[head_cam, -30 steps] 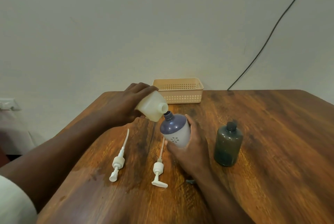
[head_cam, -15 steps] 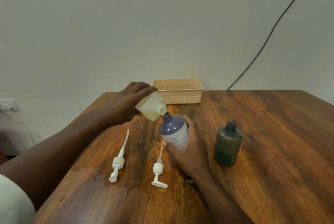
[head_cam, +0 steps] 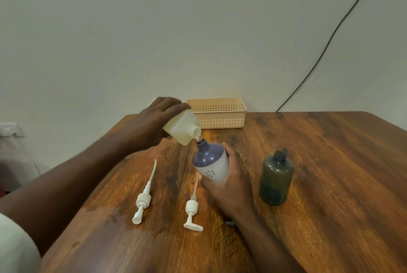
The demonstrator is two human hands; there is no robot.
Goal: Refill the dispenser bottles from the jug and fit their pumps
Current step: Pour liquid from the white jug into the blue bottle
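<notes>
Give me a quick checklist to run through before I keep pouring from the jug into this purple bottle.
1. Jug spout over the purple bottle neck: ok, it sits just above the opening.
2. Bottle held firm: ok, right hand wraps its lower body and it leans toward the jug.
3. Jug grip: ok, left hand holds it tilted.
4. Fill level in the bottle: cannot tell, the wall is opaque.
5. Pumps within reach: ok, left pump and right pump lie on the table.
6. Dark bottle ready: ok, upright with no pump fitted.
</notes>
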